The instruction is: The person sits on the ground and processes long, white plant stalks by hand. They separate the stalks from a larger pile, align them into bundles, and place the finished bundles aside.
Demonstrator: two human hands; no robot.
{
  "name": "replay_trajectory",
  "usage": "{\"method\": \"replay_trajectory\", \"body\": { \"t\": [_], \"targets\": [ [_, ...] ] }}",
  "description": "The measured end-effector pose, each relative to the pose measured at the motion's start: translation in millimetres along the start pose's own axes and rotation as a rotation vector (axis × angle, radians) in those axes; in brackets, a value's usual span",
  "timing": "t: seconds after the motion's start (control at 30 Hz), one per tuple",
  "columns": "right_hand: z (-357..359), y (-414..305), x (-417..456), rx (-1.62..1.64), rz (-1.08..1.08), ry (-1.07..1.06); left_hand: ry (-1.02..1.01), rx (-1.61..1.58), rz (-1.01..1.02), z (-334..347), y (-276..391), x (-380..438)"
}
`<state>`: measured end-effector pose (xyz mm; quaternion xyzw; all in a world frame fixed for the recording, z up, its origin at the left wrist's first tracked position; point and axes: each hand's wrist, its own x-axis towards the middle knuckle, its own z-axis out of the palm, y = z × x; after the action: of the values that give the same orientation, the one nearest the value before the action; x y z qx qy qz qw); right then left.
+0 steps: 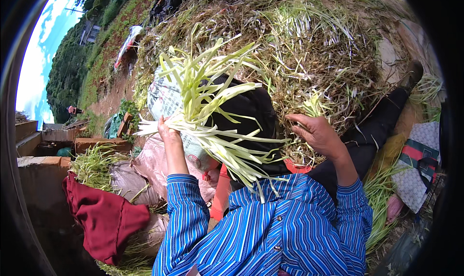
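My left hand (pixel 169 131) grips a bunch of blanched chives (pixel 203 105) around its white stalk ends. Their pale yellow leaves fan out away from me and droop to the right over my dark-clad left leg. To the right, my right hand (pixel 320 134) has its fingers curled, thumb and forefinger pointing left. A small tuft of yellow chive leaves (pixel 314 105) sticks out behind its knuckles, and a pale bit shows between the fingers. The palm is hidden. Below the bunch lies a white printed sack (pixel 163 94) bearing writing.
A large heap of dry trimmings (pixel 308 51) spreads ahead. Pink sacks (pixel 154 154) and a dark red cloth (pixel 107 218) lie at left, beside a low brick wall (pixel 40 181). At right are green leaves (pixel 377 200) and a patterned bag (pixel 413 174). A person (pixel 74 110) is far off.
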<state>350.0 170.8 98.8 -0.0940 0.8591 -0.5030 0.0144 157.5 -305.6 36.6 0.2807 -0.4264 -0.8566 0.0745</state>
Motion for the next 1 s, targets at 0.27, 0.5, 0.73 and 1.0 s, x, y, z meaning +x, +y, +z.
{"method": "replay_trajectory", "body": {
  "t": [0.27, 0.5, 0.73, 1.0],
  "targets": [
    [13, -55, 51, 0.088, -0.191, -0.001, 0.031, 0.078, 0.044, 26, 0, -18],
    [7, -47, 13, 0.972, -0.235, 0.017, 0.053, 0.177, 0.081, 39, -8, -31],
    [-73, 13, -11, 1.095, -0.375, 0.652, 0.058, 0.097, 0.205, 44, 55, -26],
    [39, 70, 105, 0.41, 0.143, 0.492, 0.05, 0.423, 1.054, 117, 336, -37]
  ]
}}
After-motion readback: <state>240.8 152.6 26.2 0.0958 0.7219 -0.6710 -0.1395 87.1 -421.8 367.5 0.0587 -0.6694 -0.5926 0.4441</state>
